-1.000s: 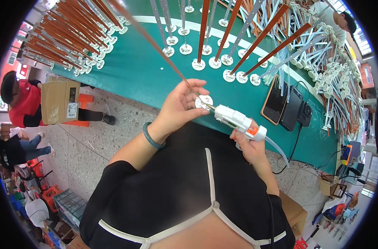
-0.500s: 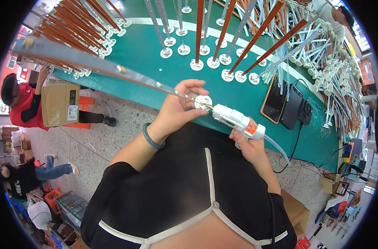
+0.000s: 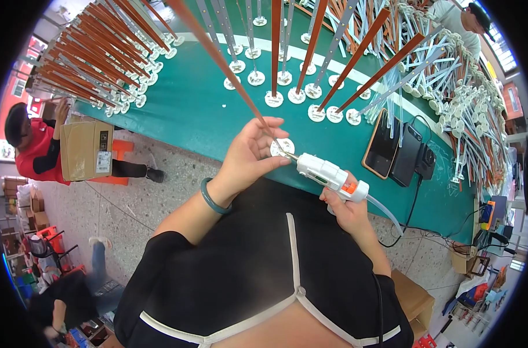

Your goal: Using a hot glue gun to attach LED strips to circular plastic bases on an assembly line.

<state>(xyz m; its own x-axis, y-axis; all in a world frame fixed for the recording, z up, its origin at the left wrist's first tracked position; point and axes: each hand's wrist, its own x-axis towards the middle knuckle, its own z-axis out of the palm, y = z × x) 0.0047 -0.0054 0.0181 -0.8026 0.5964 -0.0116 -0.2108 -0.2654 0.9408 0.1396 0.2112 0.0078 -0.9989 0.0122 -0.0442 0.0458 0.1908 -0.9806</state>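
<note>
My left hand (image 3: 245, 155) is closed on a round white base (image 3: 283, 145), thumb and fingers at its rim. From that base rises a long thin strip (image 3: 249, 100), its brown side showing, tilted up to the left. A white hot glue gun (image 3: 323, 172) with an orange trigger is gripped in my right hand (image 3: 351, 210). Its metal nozzle points left and meets the base near the foot of the strip; whether it touches cannot be made out. A clear glue stick (image 3: 385, 210) sticks out of the gun's back end.
Strips on white bases (image 3: 274, 97) stand upright on the green table (image 3: 188, 110), with a dense cluster (image 3: 95, 64) at far left. Loose strips pile at right behind a phone (image 3: 383, 145) and a black device (image 3: 407, 152). A person holds a cardboard box (image 3: 84, 151) at left.
The strip and base have been turned: its grey, dotted side faced me before, now the brown side does. The glue gun stays at the base. A person at lower left has moved nearer.
</note>
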